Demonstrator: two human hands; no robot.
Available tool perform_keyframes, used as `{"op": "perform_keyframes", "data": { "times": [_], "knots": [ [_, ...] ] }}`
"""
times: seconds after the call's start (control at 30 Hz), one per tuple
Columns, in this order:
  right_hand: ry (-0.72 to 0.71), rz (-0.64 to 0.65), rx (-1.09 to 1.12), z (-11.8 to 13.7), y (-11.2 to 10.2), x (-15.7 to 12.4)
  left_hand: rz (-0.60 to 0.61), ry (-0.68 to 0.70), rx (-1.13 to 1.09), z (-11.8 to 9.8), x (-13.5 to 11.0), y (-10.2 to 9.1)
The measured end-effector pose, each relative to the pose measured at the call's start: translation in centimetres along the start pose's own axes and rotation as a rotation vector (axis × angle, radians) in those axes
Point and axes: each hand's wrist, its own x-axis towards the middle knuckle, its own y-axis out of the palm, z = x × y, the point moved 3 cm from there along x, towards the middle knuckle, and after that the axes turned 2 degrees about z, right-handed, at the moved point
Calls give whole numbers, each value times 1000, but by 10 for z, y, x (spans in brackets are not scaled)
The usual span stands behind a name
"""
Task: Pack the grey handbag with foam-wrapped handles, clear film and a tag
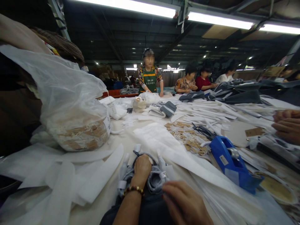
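- Right grip, one: mine, nearest; fingers loosely bent above the dark bag's right side; whether it holds any fabric, I cannot tell.
- Dark bag, one: directly before me at the near edge of the bench, beneath my hands.
- Left grip, one: mine, beaded bracelet at the wrist; it reaches over the bag between grey coils, fingertips hidden; whether closed on anything, I cannot tell.
- Grey coiled strap, banded in white: just right of my left wrist.
- White sheets, several: overlapping, to my left.
- Blue tape dispenser, one: to my right.
- Clear plastic sack, one: brown tags inside, left, beyond the sheets.
- Brown tags, loose pile with white strings: beyond the long white sheet.
- Grey pouch, one: farther along.
- Co-worker in a green apron, one: standing across the bench.
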Motion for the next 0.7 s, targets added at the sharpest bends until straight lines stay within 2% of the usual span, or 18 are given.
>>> {"op": "perform_keyframes", "data": {
  "times": [0.07,0.13,0.2,0.33,0.43,0.5,0.6,0.7],
  "knots": [
    [250,-81,66,-33,-2,36,-19,-10,-21,-1,-3,-3],
    [666,-30,189,-71,3,66,-38,-16,-42,-2,-6,-5],
    [848,68,274,-100,12,91,-52,-19,-63,-3,-7,-5],
    [1052,325,466,-135,44,119,-66,-8,-106,-3,-6,-4],
    [1116,491,610,-144,72,128,-62,9,-148,-3,-5,-2],
    [1085,512,693,-147,87,133,-63,13,-169,-2,-5,0],
    [1017,529,797,-152,98,135,-80,11,-183,-2,-3,4],
    [986,645,867,-155,101,134,-109,-20,-205,-1,0,8]
  ]
}}
